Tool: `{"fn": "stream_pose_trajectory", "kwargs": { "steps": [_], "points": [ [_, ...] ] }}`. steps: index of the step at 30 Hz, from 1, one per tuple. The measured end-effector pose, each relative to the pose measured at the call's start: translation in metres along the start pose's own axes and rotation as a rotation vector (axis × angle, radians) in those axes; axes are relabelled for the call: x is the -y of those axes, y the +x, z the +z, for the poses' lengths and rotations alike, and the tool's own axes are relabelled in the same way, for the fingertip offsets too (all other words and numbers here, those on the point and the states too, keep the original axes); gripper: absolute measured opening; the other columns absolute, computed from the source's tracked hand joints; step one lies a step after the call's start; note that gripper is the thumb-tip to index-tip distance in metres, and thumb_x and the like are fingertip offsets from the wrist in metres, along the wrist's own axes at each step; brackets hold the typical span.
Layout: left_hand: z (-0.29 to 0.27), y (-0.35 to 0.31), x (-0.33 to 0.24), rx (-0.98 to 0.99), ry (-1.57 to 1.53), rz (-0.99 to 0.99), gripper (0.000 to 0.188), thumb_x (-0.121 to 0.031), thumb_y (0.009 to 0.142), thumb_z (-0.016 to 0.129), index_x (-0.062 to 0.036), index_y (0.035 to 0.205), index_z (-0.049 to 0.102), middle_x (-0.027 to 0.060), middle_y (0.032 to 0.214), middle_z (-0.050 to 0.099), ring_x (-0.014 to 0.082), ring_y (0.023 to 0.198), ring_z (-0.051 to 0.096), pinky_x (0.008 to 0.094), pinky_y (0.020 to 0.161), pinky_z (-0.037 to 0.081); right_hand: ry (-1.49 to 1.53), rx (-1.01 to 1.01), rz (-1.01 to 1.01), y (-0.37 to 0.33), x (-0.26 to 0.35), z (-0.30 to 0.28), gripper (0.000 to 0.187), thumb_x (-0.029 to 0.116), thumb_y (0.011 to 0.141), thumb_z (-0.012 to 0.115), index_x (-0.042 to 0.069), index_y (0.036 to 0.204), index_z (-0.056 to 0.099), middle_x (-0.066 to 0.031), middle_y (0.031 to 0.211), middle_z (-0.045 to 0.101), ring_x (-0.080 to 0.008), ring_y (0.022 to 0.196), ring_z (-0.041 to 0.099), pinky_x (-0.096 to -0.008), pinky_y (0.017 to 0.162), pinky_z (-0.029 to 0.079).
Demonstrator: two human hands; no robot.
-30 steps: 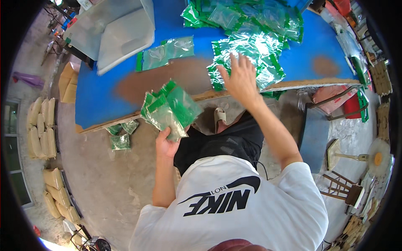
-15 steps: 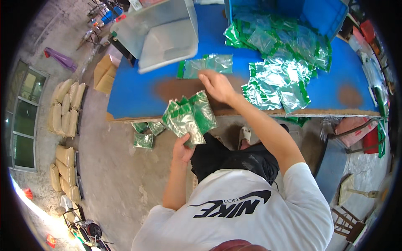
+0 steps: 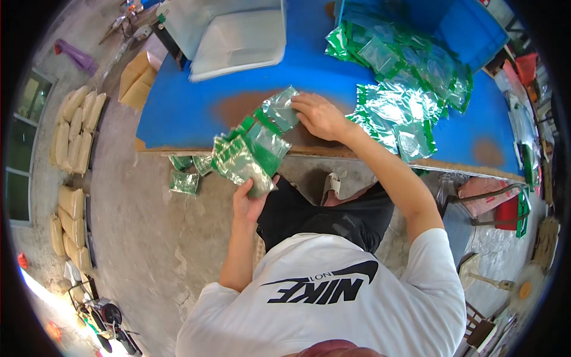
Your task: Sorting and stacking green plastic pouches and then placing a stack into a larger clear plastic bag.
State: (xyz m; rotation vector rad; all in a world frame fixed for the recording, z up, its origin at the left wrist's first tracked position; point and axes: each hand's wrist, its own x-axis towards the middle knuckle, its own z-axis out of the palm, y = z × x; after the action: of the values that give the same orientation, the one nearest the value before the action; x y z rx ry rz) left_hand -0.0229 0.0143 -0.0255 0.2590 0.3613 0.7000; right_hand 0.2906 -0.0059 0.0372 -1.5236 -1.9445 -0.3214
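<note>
My left hand (image 3: 248,203) is closed on the lower end of a fanned stack of green-and-clear plastic packets (image 3: 241,162), held out in front of the table's near edge. Just up and to the right, my right hand (image 3: 321,118) grips the right edge of another such packet (image 3: 279,109), whose lower left part meets the top of the stack. Its fingertips are partly hidden behind the packet. To the right of that hand, a shiny pile of similar packets (image 3: 397,110) spreads over the blue tabletop (image 3: 172,113).
A blue crate (image 3: 479,38) lies on its side at the back right, packets spilling from it. A translucent plastic bin (image 3: 238,47) stands back left, beside an open cardboard box (image 3: 138,80). Several packets (image 3: 184,182) lie on the floor under the table edge.
My right hand has picked up the packet that lay on the table and brought it toward the stack. My left hand, holding the stack, has shifted slightly left. The whole view has shifted a little.
</note>
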Motion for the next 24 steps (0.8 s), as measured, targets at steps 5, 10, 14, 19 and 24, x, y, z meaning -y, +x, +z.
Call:
{"fn": "stream_pose_trajectory", "kwargs": {
  "steps": [5,10,14,19,24],
  "points": [
    [-0.029,-0.017,0.008,0.060,-0.009,-0.015,0.067,-0.008,0.077,0.078,-0.0060,0.138,0.052,0.0127,0.142,0.055,0.0337,0.135,0.048,0.0573,0.117,0.033,-0.010,0.216,0.047,0.001,0.055,-0.021,0.027,0.026,0.092,0.061,0.004,0.105,0.066,-0.0161,0.113,0.063,-0.0349,0.111,0.058,-0.0461,0.099,0.044],
    [-0.004,-0.007,0.025,0.014,0.018,0.025,0.070,-0.011,0.079,0.077,-0.0058,0.142,0.046,0.0123,0.143,0.053,0.0336,0.135,0.047,0.0601,0.120,0.026,0.209,0.068,0.145,-0.032,0.067,-0.004,0.019,0.021,0.093,0.061,0.003,0.099,0.065,-0.0135,0.107,0.065,-0.0323,0.109,0.059,-0.0466,0.094,0.046],
    [0.000,0.003,0.026,-0.158,0.022,0.011,0.063,-0.010,0.088,0.068,-0.0031,0.145,0.042,0.0141,0.148,0.048,0.0369,0.139,0.042,0.0646,0.119,0.027,0.323,0.037,0.400,-0.046,0.095,-0.054,0.024,0.022,0.091,0.066,0.001,0.103,0.065,-0.0183,0.099,0.065,-0.0397,0.093,0.063,-0.0471,0.080,0.052],
    [-0.006,-0.016,0.004,-0.141,-0.053,-0.088,0.068,-0.011,0.088,0.066,-0.0024,0.148,0.037,0.0165,0.153,0.042,0.0401,0.143,0.036,0.0680,0.118,0.026,-0.283,-0.333,0.642,-0.106,0.020,-0.131,0.068,0.036,0.079,0.082,0.015,0.138,0.058,-0.0253,0.146,0.045,-0.0442,0.132,0.044,-0.0528,0.109,0.036],
    [-0.033,-0.009,0.038,-0.116,0.241,-0.212,0.057,-0.018,0.095,0.060,-0.0025,0.145,0.040,0.0183,0.145,0.050,0.0384,0.136,0.046,0.0624,0.113,0.036,-0.427,0.136,0.964,-0.148,0.000,-0.112,0.096,0.072,0.077,0.068,0.016,0.150,0.043,-0.0314,0.155,0.030,-0.0573,0.141,0.024,-0.0762,0.107,0.016]
  ]
}}
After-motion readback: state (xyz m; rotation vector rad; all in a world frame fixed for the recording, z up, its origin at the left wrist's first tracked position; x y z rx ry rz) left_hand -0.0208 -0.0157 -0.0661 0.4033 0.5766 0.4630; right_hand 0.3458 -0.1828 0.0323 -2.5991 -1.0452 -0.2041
